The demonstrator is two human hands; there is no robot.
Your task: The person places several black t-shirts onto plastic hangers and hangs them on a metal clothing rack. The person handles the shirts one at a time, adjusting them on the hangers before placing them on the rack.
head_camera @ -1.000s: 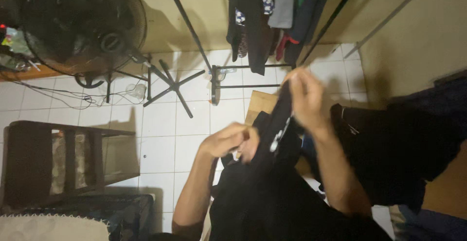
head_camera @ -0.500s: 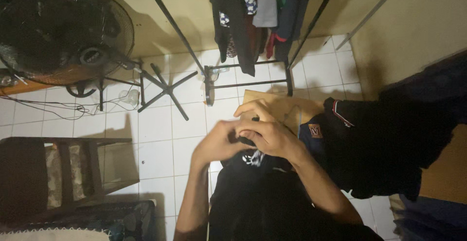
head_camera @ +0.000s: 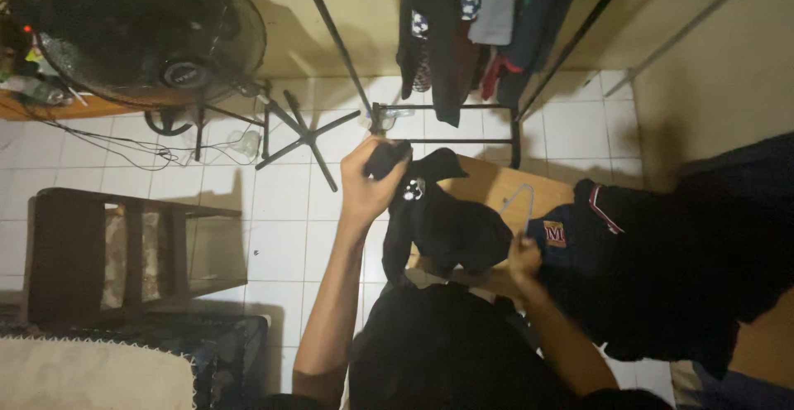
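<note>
Black cloth, a small garment (head_camera: pixel 442 224), hangs above the white tiled floor (head_camera: pixel 281 211), its top corner clenched in the raised left hand (head_camera: pixel 370 180). The right hand (head_camera: pixel 524 258) grips its lower edge, just beside a dark clothes pile (head_camera: pixel 678 253). A standing fan (head_camera: pixel 165 42) stands well apart.

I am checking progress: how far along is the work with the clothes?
Done: several clothes hang on the rack. In hand: the left hand lifts a black garment, the right hand at its lower edge. Left: a dark pile lies unhung at the right.
</note>
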